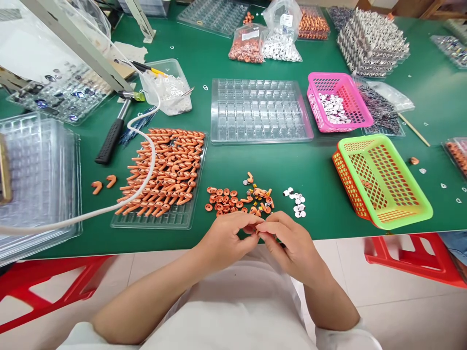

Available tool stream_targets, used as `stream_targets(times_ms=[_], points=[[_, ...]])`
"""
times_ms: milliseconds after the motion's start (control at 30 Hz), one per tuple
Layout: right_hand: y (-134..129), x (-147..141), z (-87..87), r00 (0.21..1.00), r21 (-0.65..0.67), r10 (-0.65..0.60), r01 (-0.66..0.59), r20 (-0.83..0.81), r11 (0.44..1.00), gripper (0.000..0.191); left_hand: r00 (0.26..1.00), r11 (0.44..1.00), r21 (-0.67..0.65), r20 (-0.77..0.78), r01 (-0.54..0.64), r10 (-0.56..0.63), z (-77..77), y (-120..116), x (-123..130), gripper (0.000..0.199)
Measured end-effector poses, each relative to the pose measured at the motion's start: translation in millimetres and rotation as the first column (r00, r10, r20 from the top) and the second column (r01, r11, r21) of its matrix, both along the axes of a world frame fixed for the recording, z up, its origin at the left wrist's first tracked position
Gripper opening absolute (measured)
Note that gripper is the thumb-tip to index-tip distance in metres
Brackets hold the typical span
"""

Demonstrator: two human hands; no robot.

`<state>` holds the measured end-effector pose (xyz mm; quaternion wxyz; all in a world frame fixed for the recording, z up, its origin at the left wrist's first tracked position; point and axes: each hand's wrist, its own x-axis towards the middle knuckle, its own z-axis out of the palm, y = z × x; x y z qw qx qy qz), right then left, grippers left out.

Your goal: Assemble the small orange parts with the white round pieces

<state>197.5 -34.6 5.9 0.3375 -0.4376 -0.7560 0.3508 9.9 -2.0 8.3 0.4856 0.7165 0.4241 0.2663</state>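
Note:
My left hand (228,238) and my right hand (294,245) meet at the table's front edge. The fingertips of both are pinched together around a small earbud part, mostly covered by the fingers; only a bit of orange-yellow shows. Just beyond the hands lie loose orange round earbud shells (222,199). To their right is a small heap of orange earbud pieces with yellow bits (260,194). Several small white and black caps (299,199) lie further right. An orange stemmed earbud shell (250,178) lies behind the heap.
A tray of orange earbud shells (164,170) stands at left, crossed by a white cable (151,160). Nearby are a hammer (113,131) and stacked clear trays (40,170). A clear tray (260,112), pink basket (339,102) and green basket (383,180) stand behind and right.

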Motion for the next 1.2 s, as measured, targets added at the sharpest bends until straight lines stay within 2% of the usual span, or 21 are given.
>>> stream_targets(times_ms=[67,133,200,300,433,567,733,900,1000,1100,1200], points=[[0.3,-1.5,-1.3,0.998,-0.029,-0.044,0.043,-0.033,0.999,0.022,0.999,0.998,-0.056,0.032,-0.019,0.021,0.8,-0.6,1.6,0.018],[-0.5,-4.1,-3.7,0.983,-0.107,-0.152,0.141,-0.106,0.984,0.014,0.995,0.988,-0.141,0.064,-0.068,0.078,1.1,-1.2,3.2,0.015],[-1.7,-7.2,-6.4,0.941,-0.244,-0.271,0.219,-0.204,0.945,0.007,0.982,0.961,-0.243,0.106,-0.129,0.158,0.3,-1.5,4.3,0.015],[-4.2,-12.1,-10.1,0.859,-0.413,-0.383,0.229,-0.340,0.882,0.005,0.943,0.901,-0.402,0.209,-0.160,0.260,-2.3,-1.0,5.4,0.017],[-8.7,-19.1,-13.6,0.797,-0.419,-0.448,0.274,-0.405,0.866,0.006,0.867,0.842,-0.510,0.325,-0.176,0.378,-7.1,-0.4,7.8,0.016],[-12.2,-23.4,-15.3,0.798,-0.374,-0.467,0.329,-0.381,0.867,0.006,0.827,0.817,-0.539,0.353,-0.204,0.439,-10.9,-1.8,10.4,0.017],[-10.3,-21.9,-13.3,0.804,-0.417,-0.450,0.282,-0.389,0.864,0.005,0.832,0.827,-0.543,0.385,-0.145,0.399,-11.9,-3.0,9.0,0.021],[-6.0,-21.0,-14.5,0.692,-0.599,-0.512,0.142,-0.509,0.788,0.009,0.838,0.845,-0.525,0.414,-0.100,0.356,-12.4,-3.3,6.1,0.018],[-6.3,-23.6,-18.2,0.629,-0.654,-0.545,0.076,-0.554,0.753,0.013,0.849,0.862,-0.493,0.400,-0.119,0.346,-12.9,-4.5,6.8,0.016],[-9.1,-27.7,-21.4,0.607,-0.650,-0.553,0.076,-0.571,0.756,0.012,0.866,0.880,-0.441,0.355,-0.176,0.352,-12.2,-5.9,8.9,0.015],[-12.8,-32.0,-23.8,0.618,-0.613,-0.544,0.124,-0.568,0.780,0.010,0.879,0.897,-0.388,0.325,-0.212,0.349,-10.4,-7.2,11.3,0.016]])
